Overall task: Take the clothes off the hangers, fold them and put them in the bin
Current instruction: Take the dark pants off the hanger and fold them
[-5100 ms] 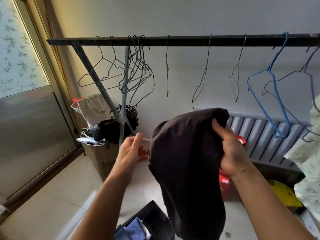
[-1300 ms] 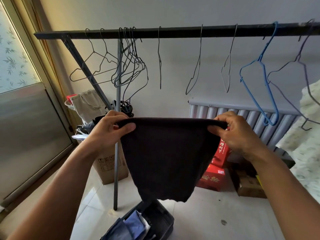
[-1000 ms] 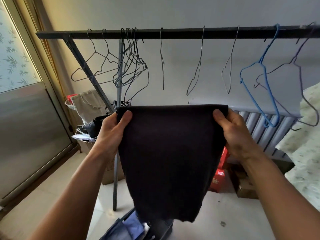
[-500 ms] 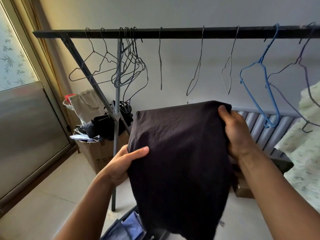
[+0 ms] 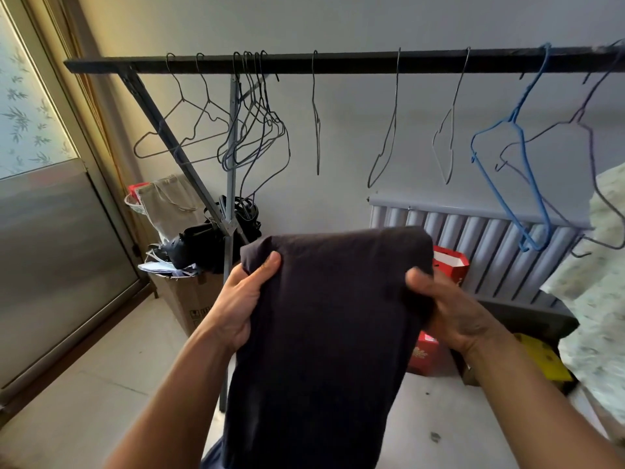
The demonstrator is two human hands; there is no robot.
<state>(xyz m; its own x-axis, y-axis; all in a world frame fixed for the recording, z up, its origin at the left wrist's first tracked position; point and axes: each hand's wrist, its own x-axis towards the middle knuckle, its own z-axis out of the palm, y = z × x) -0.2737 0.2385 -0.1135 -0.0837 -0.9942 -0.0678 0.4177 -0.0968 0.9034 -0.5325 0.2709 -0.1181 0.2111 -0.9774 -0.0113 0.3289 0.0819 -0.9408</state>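
Dark garment (image 5: pixel 324 333) mid-air below rack (image 5: pixel 338 62), draped doubled. Left hand (image 5: pixel 236 309) and right hand (image 5: pixel 453 313) both pinch side edges. Soft, light, floppy; grip near fold line, edges taut.

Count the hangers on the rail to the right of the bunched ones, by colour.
Grey hangers: 4
Blue hanger: 1
Total: 5
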